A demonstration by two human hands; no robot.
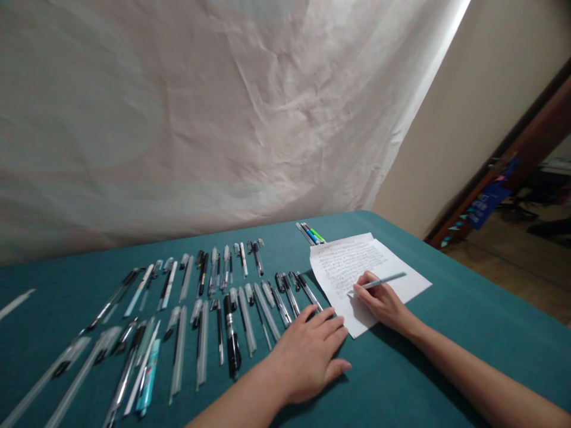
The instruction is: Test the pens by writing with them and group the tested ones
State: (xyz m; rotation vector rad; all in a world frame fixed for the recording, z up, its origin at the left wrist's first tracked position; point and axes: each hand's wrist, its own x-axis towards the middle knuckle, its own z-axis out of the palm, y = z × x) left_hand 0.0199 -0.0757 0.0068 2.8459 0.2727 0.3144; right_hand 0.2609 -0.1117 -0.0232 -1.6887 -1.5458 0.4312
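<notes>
My right hand (382, 300) rests on a white sheet of paper (401, 273) covered in handwriting and pinches a pale blue pen (383, 280), its tip on the paper. My left hand (310, 351) lies flat on the teal tablecloth (401, 380), fingers stretched out, fingertips touching the sheet's near-left corner. Just left of that hand lie rows of several pens (200, 309), some clear, some black, some with loose caps.
A few coloured pens (311, 233) lie beyond the paper's far corner. A single white pen (15, 303) sits at the far left. A creased white cloth (200, 119) hangs behind the table. At right are a beige wall, a wooden door frame and floor.
</notes>
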